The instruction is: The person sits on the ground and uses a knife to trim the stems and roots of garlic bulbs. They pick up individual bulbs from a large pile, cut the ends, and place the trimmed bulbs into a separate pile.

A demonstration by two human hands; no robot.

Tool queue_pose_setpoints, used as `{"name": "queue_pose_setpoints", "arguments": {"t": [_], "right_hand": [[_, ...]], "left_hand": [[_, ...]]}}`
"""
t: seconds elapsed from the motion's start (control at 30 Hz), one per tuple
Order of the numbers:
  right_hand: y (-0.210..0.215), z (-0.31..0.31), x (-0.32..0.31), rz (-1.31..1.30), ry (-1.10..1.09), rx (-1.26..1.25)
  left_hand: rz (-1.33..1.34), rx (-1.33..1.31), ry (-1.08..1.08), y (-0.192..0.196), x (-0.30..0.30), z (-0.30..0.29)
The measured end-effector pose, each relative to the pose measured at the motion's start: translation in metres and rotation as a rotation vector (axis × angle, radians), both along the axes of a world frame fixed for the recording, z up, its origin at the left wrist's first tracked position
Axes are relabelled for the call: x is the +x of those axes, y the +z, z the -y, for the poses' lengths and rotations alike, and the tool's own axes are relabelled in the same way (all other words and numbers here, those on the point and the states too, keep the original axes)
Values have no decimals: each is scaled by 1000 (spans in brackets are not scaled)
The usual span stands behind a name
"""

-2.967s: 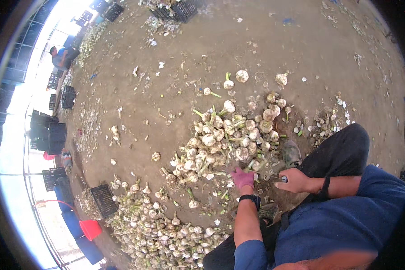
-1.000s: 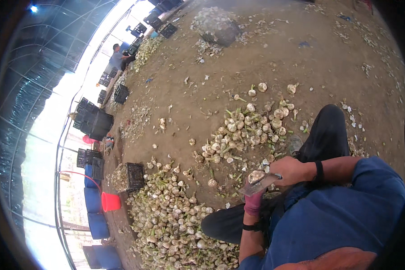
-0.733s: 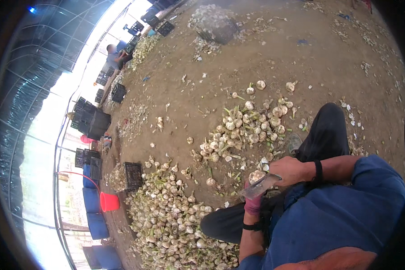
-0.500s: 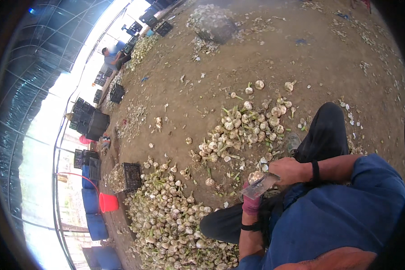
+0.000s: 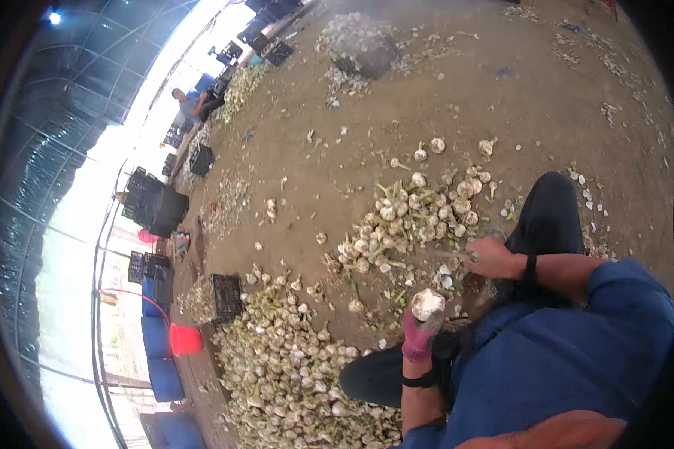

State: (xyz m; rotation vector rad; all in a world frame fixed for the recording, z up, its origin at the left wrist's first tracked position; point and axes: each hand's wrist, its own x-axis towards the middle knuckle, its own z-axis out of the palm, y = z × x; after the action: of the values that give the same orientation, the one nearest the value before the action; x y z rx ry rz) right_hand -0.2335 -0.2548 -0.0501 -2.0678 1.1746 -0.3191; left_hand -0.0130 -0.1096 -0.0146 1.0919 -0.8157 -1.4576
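Note:
In a pink glove, my left hand (image 5: 419, 335) is closed around a garlic bulb (image 5: 427, 304), its pale face turned up. My right hand (image 5: 493, 258), bare with a black band at the wrist, grips a knife (image 5: 448, 256) whose blade is seen nearly edge-on and smeared by motion. Blade and bulb are apart. Just beyond the knife lies a loose pile of garlic bulbs (image 5: 427, 212), with scraps and cut stems around its near side. To the left of my knee spreads a larger heap of garlic with stems (image 5: 292, 367).
A black crate (image 5: 227, 297) stands at the big heap's far edge, near a red bucket (image 5: 185, 339) and blue bins (image 5: 165, 379). More dark crates (image 5: 157, 206) line the left side. Far off, another person (image 5: 192, 105) sits by a garlic pile (image 5: 243, 90). A whitish mound (image 5: 359, 41) lies at the back.
The knife has come off the garlic bulb; my right hand has moved away from my left, outward and slightly right. The bulb stays in my left hand, its pale face now uncovered.

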Motion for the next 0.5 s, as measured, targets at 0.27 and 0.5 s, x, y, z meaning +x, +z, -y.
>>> {"name": "queue_pose_setpoints", "arguments": {"t": [0.27,0.5], "right_hand": [[26,-22,29,316,190,151],[17,-29,31,284,171,194]], "left_hand": [[451,47,-27,-39,15,3],[646,-7,-162,1,-17,14]]}}
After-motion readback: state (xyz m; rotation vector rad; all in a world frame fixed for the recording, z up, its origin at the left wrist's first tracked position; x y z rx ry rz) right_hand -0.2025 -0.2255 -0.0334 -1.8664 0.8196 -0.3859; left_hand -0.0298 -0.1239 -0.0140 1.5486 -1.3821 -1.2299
